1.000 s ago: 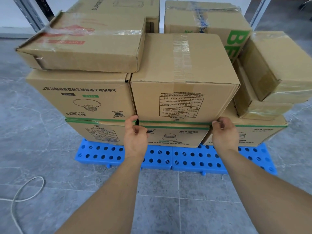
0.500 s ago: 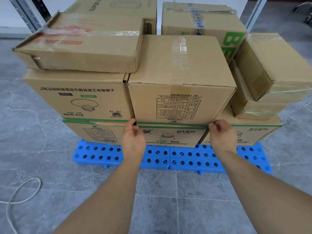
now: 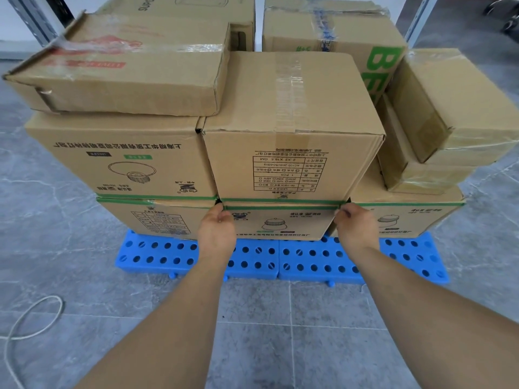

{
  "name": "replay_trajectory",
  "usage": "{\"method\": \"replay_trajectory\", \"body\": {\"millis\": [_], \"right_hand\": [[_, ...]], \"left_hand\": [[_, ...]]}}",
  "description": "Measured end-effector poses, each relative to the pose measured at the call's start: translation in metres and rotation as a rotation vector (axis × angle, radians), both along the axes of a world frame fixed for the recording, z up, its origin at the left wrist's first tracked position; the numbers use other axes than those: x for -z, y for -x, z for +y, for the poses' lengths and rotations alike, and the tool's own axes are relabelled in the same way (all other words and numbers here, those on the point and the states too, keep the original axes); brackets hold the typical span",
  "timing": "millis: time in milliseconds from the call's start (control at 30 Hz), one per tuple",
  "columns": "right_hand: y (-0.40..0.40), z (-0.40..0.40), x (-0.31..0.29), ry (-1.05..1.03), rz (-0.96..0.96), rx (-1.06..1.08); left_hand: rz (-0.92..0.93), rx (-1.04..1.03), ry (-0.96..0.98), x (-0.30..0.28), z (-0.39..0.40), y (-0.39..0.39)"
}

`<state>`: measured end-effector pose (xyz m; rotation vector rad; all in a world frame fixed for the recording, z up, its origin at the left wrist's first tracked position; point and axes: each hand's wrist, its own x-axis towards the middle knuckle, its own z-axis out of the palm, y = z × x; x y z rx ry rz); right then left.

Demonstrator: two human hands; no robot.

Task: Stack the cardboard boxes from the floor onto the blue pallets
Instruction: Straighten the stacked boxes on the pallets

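On the blue pallets (image 3: 309,259), left hand (image 3: 216,234) and right hand (image 3: 356,228) each have a closed grip on the middle box (image 3: 292,164)'s bottom corners.

Plain brown cardboard boxes (image 3: 292,127) sit on bright blue pallets (image 3: 309,259) patterned with rows of round holes. The middle box (image 3: 289,164) carries black printed text, a black-lined table and a clear tape strip along its top; a green band runs along its bottom edge. The box to its left (image 3: 120,161) shows a black line drawing of a lamp, a small green label and a black one. A flat box on top (image 3: 120,68) bears faded red print. A box at the back right (image 3: 334,32) has large green letters and blue tape. The floor (image 3: 56,248) is grey with pale marble-like veins. A white cord (image 3: 33,321) loops across it.
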<state>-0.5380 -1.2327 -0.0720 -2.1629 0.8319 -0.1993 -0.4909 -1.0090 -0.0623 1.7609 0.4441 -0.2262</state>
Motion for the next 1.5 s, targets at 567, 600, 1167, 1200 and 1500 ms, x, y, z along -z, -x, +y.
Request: {"method": "replay_trajectory", "body": {"millis": [567,600,1167,1200,1500], "right_hand": [[0.042,-0.082,-0.008,0.049,-0.007,0.331],[0.044,-0.092,-0.008,0.061,-0.005,0.365],[0.038,-0.192,0.017,-0.18,-0.198,0.398],[0.037,-0.193,0.018,-0.18,-0.206,0.398],[0.045,-0.191,0.022,-0.204,-0.212,0.408]], "left_hand": [[-0.112,0.442,-0.133,-0.004,-0.12,0.058],[-0.098,0.481,-0.078,-0.004,-0.13,0.061],[0.113,0.528,-0.03,0.016,-0.21,0.061],[0.113,0.521,-0.024,0.017,-0.212,0.06],[0.103,0.463,0.024,0.021,-0.208,0.067]]}}
